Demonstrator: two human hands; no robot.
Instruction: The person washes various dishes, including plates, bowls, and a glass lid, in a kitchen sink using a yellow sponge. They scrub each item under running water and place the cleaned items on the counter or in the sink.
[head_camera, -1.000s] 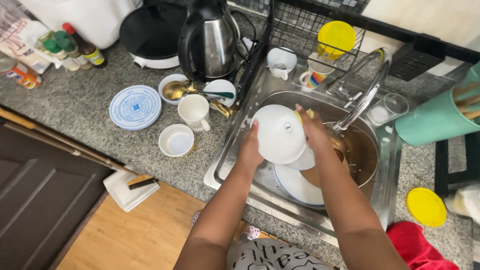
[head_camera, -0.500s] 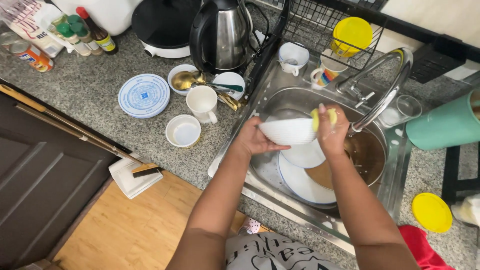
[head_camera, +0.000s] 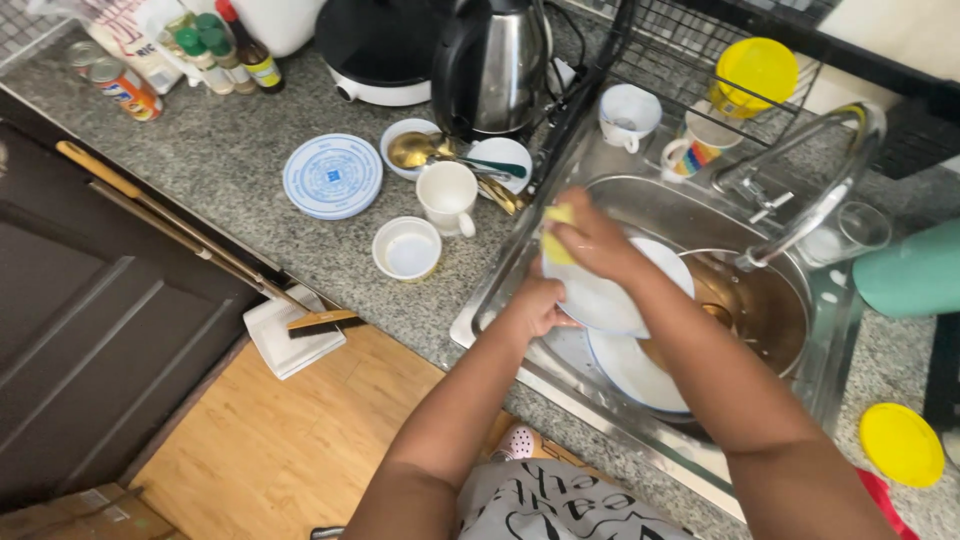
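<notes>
Left hand (head_camera: 535, 308) grips white bowl (head_camera: 615, 290), right hand (head_camera: 590, 238) pinches yellow sponge (head_camera: 556, 233); steel sink (head_camera: 640, 200), speckled granite counter (head_camera: 230, 150).

Over the steel sink (head_camera: 640, 200), the left hand (head_camera: 535, 305) gripped a white bowl (head_camera: 620, 290) while the right hand (head_camera: 595, 235) pressed a yellow sponge (head_camera: 555, 235) against it

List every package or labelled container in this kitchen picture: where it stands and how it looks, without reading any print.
Bag: counter's far left corner; white, with red and blue print.
Tin can: in front of the bag; orange and blue label.
Green-capped bottles: right of the bag; small, pale labels.
Red-capped bottle: beside them; dark, yellow label.
</notes>
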